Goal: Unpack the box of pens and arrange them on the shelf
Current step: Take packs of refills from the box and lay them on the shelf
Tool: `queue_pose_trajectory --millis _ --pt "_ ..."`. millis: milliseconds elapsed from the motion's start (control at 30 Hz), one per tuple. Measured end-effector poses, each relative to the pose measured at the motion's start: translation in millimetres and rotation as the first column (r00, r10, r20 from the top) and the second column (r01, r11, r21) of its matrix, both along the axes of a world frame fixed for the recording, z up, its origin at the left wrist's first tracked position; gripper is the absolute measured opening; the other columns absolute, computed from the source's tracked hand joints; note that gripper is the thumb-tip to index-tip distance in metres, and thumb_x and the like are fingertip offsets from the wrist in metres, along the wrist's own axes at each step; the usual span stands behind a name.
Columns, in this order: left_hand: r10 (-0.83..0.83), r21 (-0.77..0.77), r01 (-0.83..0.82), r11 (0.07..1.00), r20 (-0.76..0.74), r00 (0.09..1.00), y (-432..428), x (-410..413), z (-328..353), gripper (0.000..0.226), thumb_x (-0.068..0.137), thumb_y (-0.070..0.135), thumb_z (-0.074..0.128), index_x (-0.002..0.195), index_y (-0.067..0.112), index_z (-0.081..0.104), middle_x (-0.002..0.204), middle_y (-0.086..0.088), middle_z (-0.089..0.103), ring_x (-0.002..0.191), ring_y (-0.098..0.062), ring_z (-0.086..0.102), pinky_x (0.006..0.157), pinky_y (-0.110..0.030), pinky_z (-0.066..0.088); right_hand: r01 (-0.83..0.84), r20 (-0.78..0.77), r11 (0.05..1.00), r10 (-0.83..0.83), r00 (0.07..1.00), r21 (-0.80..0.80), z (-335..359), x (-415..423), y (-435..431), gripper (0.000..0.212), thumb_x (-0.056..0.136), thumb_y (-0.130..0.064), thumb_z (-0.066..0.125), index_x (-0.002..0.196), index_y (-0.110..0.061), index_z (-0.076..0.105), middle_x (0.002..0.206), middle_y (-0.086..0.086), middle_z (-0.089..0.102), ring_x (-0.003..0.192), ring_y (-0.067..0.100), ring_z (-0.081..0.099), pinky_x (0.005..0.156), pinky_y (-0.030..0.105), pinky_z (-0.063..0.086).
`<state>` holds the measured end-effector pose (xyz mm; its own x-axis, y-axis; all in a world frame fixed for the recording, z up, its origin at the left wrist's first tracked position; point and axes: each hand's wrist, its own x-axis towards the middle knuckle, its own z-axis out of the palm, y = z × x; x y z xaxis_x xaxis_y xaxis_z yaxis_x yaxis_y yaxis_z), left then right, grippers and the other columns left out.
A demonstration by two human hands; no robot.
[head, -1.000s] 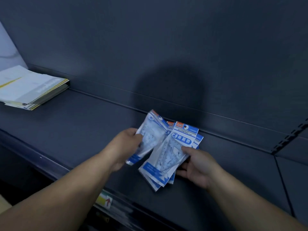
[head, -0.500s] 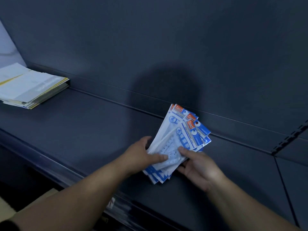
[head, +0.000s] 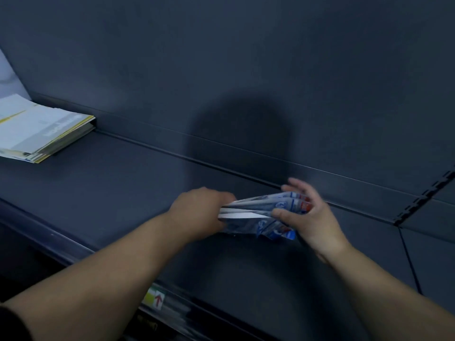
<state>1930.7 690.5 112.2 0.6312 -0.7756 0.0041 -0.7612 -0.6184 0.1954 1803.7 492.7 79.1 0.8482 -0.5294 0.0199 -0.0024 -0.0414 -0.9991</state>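
As left grip (head: pixel 199 210) and right grip (head: pixel 314 219) clutch them, blue-white packets (head: pixel 251 208) bunch edge-on.

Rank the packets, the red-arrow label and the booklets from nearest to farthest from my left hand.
1. packets: gripped by the left hand itself.
2. red-arrow label: front edge of the shelf, below the left forearm.
3. booklets: far left of the shelf.

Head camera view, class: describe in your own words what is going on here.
A person holds a bundle of blue-and-white packets between both hands, low over a dark shelf. The left hand grips the bundle's left end. The right hand holds the right end with its thumb on the front, its fingers blurred. A stack of booklets lies at the shelf's far left.
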Motion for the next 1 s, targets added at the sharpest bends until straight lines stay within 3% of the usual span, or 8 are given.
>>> queue_pose_trajectory --millis 133,333,433,533,600,700,867,1000 --pt "0.006 -0.028 -0.008 1.000 -0.080 0.997 -4 1 -11 0.041 0.074 0.044 0.065 0.112 0.042 0.049 0.110 0.015 0.059 0.102 -0.013 0.056 0.076 -0.030 0.045 -0.177 -0.039 0.984 0.176 0.984 -0.024 -10 -8 6 0.079 0.040 -0.024 0.088 0.114 -0.027 0.060 0.108 0.002 0.071 0.091 0.010 0.070 0.076 0.017 0.053" --pt "0.134 -0.225 -0.197 0.954 -0.268 0.954 11 15 -22 0.062 0.054 0.049 0.084 0.109 0.043 0.056 0.101 0.020 0.060 0.092 -0.002 0.057 0.080 -0.018 0.045 -0.146 -0.065 0.986 0.141 0.988 -0.077 -15 -15 0 0.073 0.045 -0.024 0.090 0.113 -0.029 0.061 0.108 -0.010 0.071 0.093 0.005 0.069 0.078 0.014 0.051" --pt "0.152 -0.417 -0.375 0.828 -0.476 0.866 20 19 -30 0.062 0.054 0.032 0.090 0.108 0.035 0.059 0.097 0.017 0.062 0.080 0.009 0.059 0.067 0.004 0.036 -0.045 -0.041 0.995 0.042 0.998 -0.086 -23 -13 -3 0.051 0.061 -0.003 0.086 0.102 -0.024 0.064 0.089 -0.008 0.074 0.075 0.005 0.068 0.068 0.018 0.055" --pt "-0.049 -0.538 -0.592 0.600 -0.763 0.644 18 9 -47 0.075 0.050 0.022 0.090 0.116 0.022 0.055 0.105 0.006 0.068 0.084 0.003 0.066 0.071 -0.010 0.050 -0.036 -0.030 0.999 0.036 0.999 -0.012 -28 -8 2 0.041 0.066 0.007 0.080 0.093 -0.019 0.063 0.080 0.001 0.073 0.069 0.010 0.065 0.068 0.024 0.056" --pt "-0.130 -0.548 -0.633 0.547 -0.802 0.583 11 -2 -61 0.087 0.046 0.019 0.094 0.121 0.023 0.051 0.110 0.000 0.068 0.094 -0.007 0.067 0.077 -0.019 0.054 -0.080 -0.021 0.996 0.081 0.996 0.040 -31 -5 8 0.039 0.067 0.009 0.079 0.087 -0.019 0.061 0.072 -0.003 0.069 0.063 0.008 0.061 0.060 0.021 0.054" --pt "-0.137 -0.584 -0.584 0.564 -0.763 0.631 4 -12 -72 0.090 0.048 0.022 0.089 0.123 0.038 0.043 0.118 0.003 0.063 0.105 -0.008 0.063 0.090 -0.025 0.051 -0.133 -0.033 0.991 0.133 0.991 0.007 -33 -3 14 0.037 0.068 0.008 0.079 0.084 -0.017 0.058 0.065 -0.006 0.063 0.056 0.003 0.055 0.051 0.015 0.046" --pt "-0.059 -0.556 -0.533 0.638 -0.725 0.686 18 -5 -70 0.100 0.053 0.017 0.091 0.131 0.042 0.034 0.126 0.011 0.054 0.109 -0.003 0.060 0.097 -0.026 0.047 -0.023 -0.006 0.999 0.022 1.000 -0.048 -27 -10 7 0.044 0.062 0.003 0.085 0.085 -0.030 0.066 0.073 -0.005 0.070 0.063 0.005 0.062 0.061 0.017 0.052" --pt "0.038 -0.469 -0.434 0.769 -0.644 0.764 26 -10 -69 0.077 0.063 0.017 0.087 0.118 0.045 0.041 0.108 0.021 0.062 0.095 0.016 0.057 0.079 0.001 0.041 -0.021 -0.036 0.999 0.019 0.999 -0.048 -26 -16 2 0.043 0.060 -0.003 0.086 0.089 -0.030 0.068 0.080 -0.002 0.073 0.067 0.007 0.065 0.063 0.019 0.054"
